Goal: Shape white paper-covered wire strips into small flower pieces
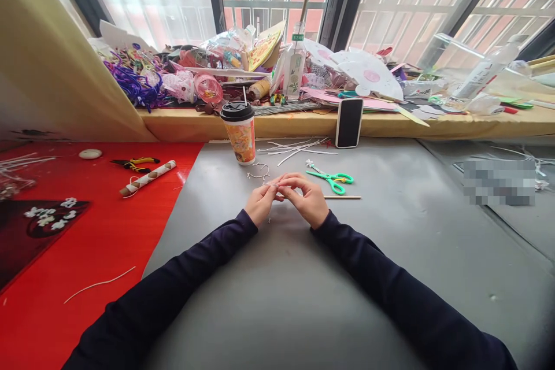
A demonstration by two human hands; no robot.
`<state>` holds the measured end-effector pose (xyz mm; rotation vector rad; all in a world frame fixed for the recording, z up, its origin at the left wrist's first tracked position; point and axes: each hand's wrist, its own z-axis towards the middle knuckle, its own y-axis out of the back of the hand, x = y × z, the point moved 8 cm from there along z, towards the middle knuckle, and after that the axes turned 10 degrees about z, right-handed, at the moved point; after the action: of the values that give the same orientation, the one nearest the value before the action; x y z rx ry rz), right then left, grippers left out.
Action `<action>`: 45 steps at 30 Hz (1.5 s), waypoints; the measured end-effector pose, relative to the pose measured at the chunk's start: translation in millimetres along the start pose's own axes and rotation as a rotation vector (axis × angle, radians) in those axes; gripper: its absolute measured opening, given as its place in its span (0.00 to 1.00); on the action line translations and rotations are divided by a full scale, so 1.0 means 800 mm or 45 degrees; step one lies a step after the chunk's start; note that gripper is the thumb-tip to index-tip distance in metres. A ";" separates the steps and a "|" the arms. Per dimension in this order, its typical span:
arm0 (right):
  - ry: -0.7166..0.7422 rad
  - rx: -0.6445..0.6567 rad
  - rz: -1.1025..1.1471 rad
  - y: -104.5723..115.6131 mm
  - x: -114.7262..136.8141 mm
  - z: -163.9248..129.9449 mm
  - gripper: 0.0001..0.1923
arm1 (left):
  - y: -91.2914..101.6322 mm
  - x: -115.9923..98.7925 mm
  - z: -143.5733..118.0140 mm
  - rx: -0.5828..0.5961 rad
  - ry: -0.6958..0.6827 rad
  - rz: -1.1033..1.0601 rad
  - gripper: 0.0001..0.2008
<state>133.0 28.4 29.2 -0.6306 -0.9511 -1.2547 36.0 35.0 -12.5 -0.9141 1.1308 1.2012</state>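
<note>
Pinching the thin white wire [272, 185] between both hands, keep your left hand [260, 203] and right hand [309, 199] fingers closed, low over the counter [303, 289].

Bottle [294, 66] label: a green tag with small print was seen, too small to be read.
Cup [241, 132] print: no words could be read.

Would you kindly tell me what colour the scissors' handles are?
Green; the scissors lie beside the right hand, clearest in the head view.
</note>
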 end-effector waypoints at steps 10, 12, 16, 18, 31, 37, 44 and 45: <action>-0.123 0.161 0.152 -0.024 -0.020 -0.017 0.10 | 0.001 -0.012 -0.004 0.012 -0.036 0.088 0.20; -0.096 0.109 0.049 -0.015 -0.017 -0.017 0.10 | 0.011 -0.011 -0.002 -0.066 -0.050 0.081 0.18; -0.109 0.121 -0.102 -0.004 -0.022 -0.016 0.09 | 0.032 -0.011 -0.003 -0.235 -0.062 0.145 0.12; -0.069 0.107 -0.189 0.001 -0.020 -0.015 0.08 | 0.035 -0.011 -0.004 -0.272 -0.039 0.124 0.13; 0.144 0.046 -0.455 0.006 0.002 -0.017 0.05 | 0.004 -0.006 -0.006 0.030 0.036 -0.087 0.16; 0.046 -0.008 -0.339 0.008 -0.010 -0.018 0.06 | 0.012 -0.002 -0.006 -0.064 0.069 -0.008 0.14; -0.025 -0.041 -0.286 0.013 -0.019 -0.017 0.08 | 0.010 -0.004 -0.007 -0.060 0.065 0.009 0.15; -0.031 -0.046 -0.285 0.014 -0.019 -0.017 0.09 | 0.010 -0.004 -0.007 -0.059 0.062 0.017 0.15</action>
<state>146.7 27.6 10.5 -0.5797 -1.0428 -1.4680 27.1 30.0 -10.5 -0.9775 1.1536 1.2261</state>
